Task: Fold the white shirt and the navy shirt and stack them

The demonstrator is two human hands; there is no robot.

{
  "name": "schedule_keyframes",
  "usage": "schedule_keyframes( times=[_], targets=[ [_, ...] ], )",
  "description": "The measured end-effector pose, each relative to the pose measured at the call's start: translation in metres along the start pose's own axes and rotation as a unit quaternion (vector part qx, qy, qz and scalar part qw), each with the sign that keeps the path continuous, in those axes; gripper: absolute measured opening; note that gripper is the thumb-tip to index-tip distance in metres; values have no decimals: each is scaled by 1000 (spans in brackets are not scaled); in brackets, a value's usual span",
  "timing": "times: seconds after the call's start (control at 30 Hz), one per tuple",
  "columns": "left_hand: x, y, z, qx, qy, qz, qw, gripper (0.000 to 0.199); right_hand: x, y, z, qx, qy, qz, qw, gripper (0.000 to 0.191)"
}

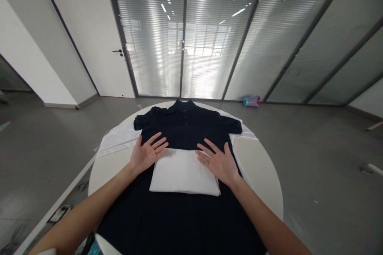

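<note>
A dark navy short-sleeved shirt [185, 127] lies spread on a round white table [257, 159], its collar at the far edge and its body reaching toward me. On its middle rests a flat white folded piece [185, 173]; whether it is cloth or a board I cannot tell. My left hand [148, 153] is held palm up with fingers spread, over the piece's upper left corner. Near the upper right corner, my right hand [218, 161] also shows its palm with spread fingers. Neither hand holds anything.
White cloth [119, 137] shows under the shirt on both sides. A blue and pink basket-like object [251, 101] lies on the floor by the glass partition [206, 48]. To the left is a white door [110, 48]. Items sit low at the table's left.
</note>
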State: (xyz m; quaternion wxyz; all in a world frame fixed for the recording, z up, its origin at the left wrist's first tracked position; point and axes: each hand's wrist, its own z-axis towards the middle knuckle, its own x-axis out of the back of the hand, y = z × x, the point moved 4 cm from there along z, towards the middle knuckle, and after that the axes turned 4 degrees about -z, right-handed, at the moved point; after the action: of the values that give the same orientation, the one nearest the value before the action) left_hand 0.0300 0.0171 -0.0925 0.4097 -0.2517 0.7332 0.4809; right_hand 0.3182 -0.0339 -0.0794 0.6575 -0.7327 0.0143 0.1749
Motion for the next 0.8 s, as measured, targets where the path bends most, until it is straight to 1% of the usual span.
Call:
schedule_keyframes(
  times=[0.07, 0.17, 0.2, 0.27, 0.33, 0.37, 0.4, 0.43, 0.5, 0.53, 0.6, 0.67, 0.7, 0.8],
  targets=[
    [1, 3, 0, -14, 1, -1, 1000, 71, -1, -5, -3, 10, -21, 13, 1000, 91],
    [1, 5, -1, -25, -3, -3, 1000, 69, -6, -5, -5, -20, -56, 38, 997, 93],
    [1, 5, -1, -25, -5, -2, 1000, 68, -7, -2, -4, -36, -53, 41, 997, 93],
    [2, 5, -1, -23, -10, 2, 1000, 69, -5, 4, -1, -57, -12, 49, 997, 87],
    [2, 4, -1, -20, -13, 3, 1000, 69, 2, 5, 2, -43, 48, 64, 996, 78],
    [2, 4, 0, -19, -13, 2, 1000, 69, 5, 4, 2, -27, 67, 70, 995, 75],
    [2, 4, 0, -18, -14, 1, 1000, 69, 7, 2, 2, -15, 69, 71, 995, 75],
    [2, 4, 0, -17, -14, -2, 1000, 69, 8, 0, 2, -9, 57, 69, 996, 77],
    [2, 4, 0, -16, -15, -6, 1000, 69, 7, -1, 1, -25, 12, 72, 997, 82],
    [2, 4, 0, -16, -16, -8, 1000, 69, 7, -1, 0, -41, 1, 83, 996, 83],
    [2, 5, 0, -16, -19, -12, 1000, 69, 8, 0, -1, -61, 18, 124, 990, 77],
    [2, 5, 0, -17, -24, -14, 999, 69, 9, 0, -1, -64, 50, 180, 980, 67],
    [2, 5, 0, -17, -28, -15, 999, 69, 8, 0, -1, -62, 54, 207, 975, 63],
    [2, 5, 0, -17, -39, -20, 999, 69, 5, -1, -2, -72, 24, 262, 962, 64]
  ],
)
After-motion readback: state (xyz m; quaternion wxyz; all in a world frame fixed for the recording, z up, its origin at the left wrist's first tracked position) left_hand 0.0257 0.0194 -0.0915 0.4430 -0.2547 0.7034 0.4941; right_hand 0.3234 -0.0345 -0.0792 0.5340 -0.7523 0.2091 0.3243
